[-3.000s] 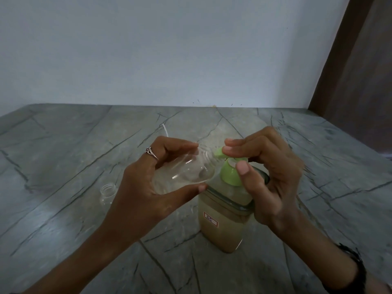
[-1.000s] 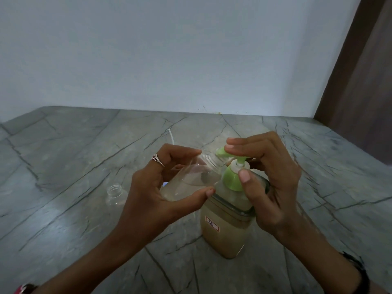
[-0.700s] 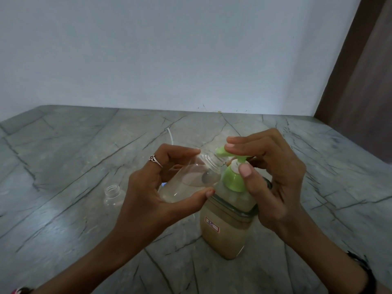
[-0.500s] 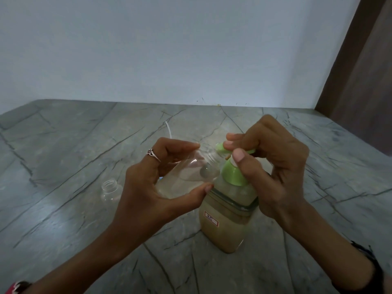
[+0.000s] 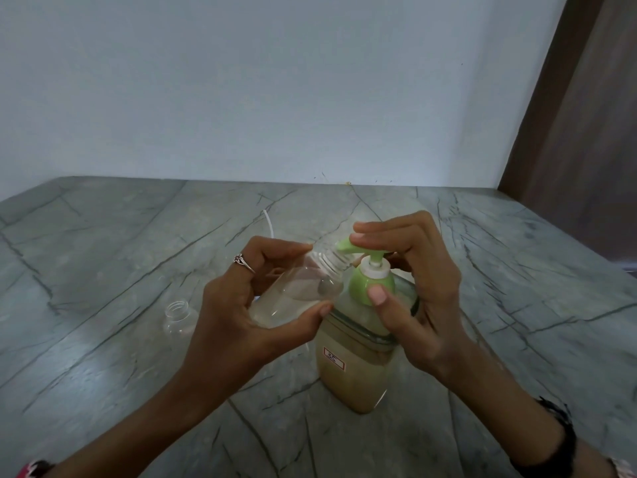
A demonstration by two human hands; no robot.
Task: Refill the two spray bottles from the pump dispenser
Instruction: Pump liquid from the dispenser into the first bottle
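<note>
Both forearms reach forward and converge in front of the body. The left hand (image 5: 241,315) is turned palm-inward, fingers curled over the top and thumb pressed underneath, gripping a tilted clear bottle (image 5: 296,291); a ring sits on its index finger. Just to its right, the right hand (image 5: 417,298) arches over a pump head (image 5: 358,248), fingertips resting on top, thumb braced below against the green collar. A dark band circles the right wrist.

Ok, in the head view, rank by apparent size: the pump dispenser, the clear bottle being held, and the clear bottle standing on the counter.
1. pump dispenser, largest.
2. held bottle, tilted in the left hand, partly covered by fingers.
3. standing bottle, smallest; but it sits farther from the camera, so the two bottles may match in true size.
</note>
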